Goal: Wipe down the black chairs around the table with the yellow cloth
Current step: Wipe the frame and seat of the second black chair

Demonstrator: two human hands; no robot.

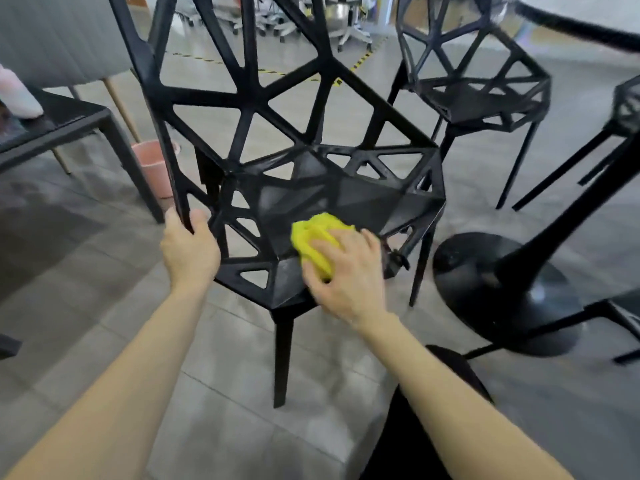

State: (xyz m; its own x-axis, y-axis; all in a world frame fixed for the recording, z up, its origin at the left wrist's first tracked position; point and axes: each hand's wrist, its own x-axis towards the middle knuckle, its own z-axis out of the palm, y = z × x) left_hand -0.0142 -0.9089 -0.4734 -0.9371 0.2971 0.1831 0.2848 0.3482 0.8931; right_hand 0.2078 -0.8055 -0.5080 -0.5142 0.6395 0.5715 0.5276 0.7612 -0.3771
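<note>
A black lattice chair (367,199) stands right in front of me, its seat facing up. My right hand (349,275) grips a bunched yellow cloth (315,233) and presses it onto the front part of the seat. My left hand (188,247) holds the chair's left frame edge, with fingers curled round the bar. A second black chair (478,95) of the same kind stands behind to the right. Part of a third black chair (623,112) shows at the right edge.
The round black table base (485,285) and its slanted column sit on the grey floor to the right. A pink bin (156,166) stands behind the chair at left. A dark side table (69,129) is at far left. Office chairs crowd the background.
</note>
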